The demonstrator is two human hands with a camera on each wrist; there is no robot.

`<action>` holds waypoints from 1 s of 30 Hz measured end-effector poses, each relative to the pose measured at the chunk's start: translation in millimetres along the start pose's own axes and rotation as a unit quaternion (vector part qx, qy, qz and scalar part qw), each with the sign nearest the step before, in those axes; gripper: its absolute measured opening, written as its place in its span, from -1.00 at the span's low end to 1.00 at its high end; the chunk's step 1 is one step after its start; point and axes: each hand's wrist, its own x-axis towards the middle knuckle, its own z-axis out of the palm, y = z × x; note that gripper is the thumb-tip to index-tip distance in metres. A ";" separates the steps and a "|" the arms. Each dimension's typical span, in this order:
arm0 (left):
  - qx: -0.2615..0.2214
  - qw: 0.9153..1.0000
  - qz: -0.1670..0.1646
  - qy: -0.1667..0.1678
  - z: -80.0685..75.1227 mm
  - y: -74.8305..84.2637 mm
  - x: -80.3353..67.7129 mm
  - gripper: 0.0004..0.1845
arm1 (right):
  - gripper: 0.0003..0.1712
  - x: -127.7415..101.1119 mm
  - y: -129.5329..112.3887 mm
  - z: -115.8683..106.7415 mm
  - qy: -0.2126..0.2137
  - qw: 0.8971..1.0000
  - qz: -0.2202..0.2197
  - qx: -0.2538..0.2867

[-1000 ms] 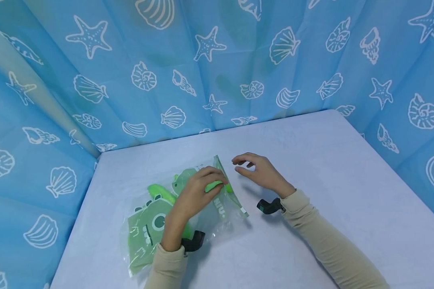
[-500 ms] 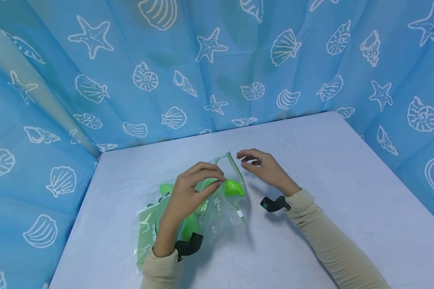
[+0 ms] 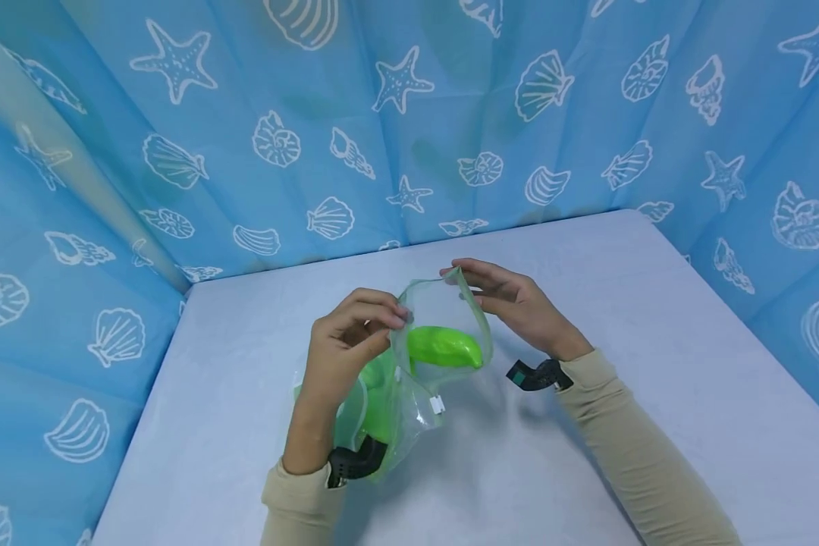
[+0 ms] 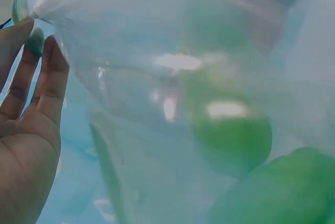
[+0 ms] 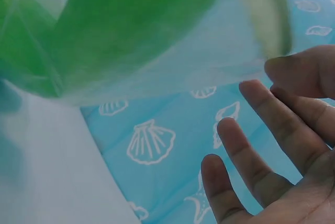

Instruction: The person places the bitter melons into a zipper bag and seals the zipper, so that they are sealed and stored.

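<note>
A clear plastic bag (image 3: 416,364) is being held up above the worktop (image 3: 587,425) between both hands. Its left rim is being pinched by the fingers (image 3: 375,315) of the left hand (image 3: 344,345), which are curled round the edge. The opposite rim is being pinched by the thumb and forefinger of the right hand (image 3: 519,307), while the remaining fingers (image 5: 251,156) are being kept loosely spread. The mouth of the bag is being held open between the two sets of fingers. A green toy (image 3: 444,347) is being carried inside the bag, just below and between the fingers. A blue curtain (image 3: 246,114) is being shown beyond the fingers.
</note>
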 end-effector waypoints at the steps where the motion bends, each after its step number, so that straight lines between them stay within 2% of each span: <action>1: -0.009 1.000 0.000 0.003 -0.2 -3.5 0.9 -0.87 | -0.42 -0.1 0.6 -1.3 0.004 1.000 -0.001 0.011; 4: -0.043 0.999 0.000 0.004 1.2 -10.1 4.5 -0.91 | -0.42 -0.8 0.1 -2.9 0.011 0.999 -0.002 0.035; 7: -0.091 0.996 0.011 -0.009 2.0 -12.0 7.8 -0.88 | -0.40 -2.0 -5.4 -2.4 0.002 0.998 -0.014 0.061; 10: -0.155 0.987 0.028 -0.024 1.2 -13.7 12.8 -0.87 | -0.41 -5.7 -16.0 -1.7 -0.007 0.997 -0.025 0.069; 12: -0.198 0.979 0.033 -0.029 -0.3 -13.8 16.3 -0.89 | -0.47 -8.0 -23.4 -0.7 -0.001 0.998 -0.034 0.053; 15: -0.229 0.973 0.032 -0.022 -3.9 -12.2 20.9 -0.90 | -0.61 -10.0 -33.8 2.3 0.043 0.997 -0.056 0.012; 17: -0.225 0.974 0.024 -0.007 -4.9 -10.8 22.3 -0.86 | -0.70 -11.6 -39.9 5.9 0.093 0.992 -0.079 -0.016; 20: -0.201 0.979 0.017 0.009 -6.0 -7.5 24.1 -0.77 | -0.78 -12.6 -52.3 11.5 0.178 0.976 -0.120 -0.040; 23: -0.186 0.982 0.017 0.002 -7.5 -3.4 24.4 -0.66 | -0.81 -14.8 -68.3 16.5 0.249 0.951 -0.165 -0.084; 27: -0.159 0.986 0.031 -0.041 -10.6 2.2 21.1 -0.51 | -0.84 -19.9 -87.9 21.9 0.314 0.914 -0.209 -0.151; 30: -0.113 0.988 0.051 -0.087 -12.2 6.4 18.4 -0.32 | -0.87 -21.9 -98.5 24.9 0.353 0.889 -0.234 -0.175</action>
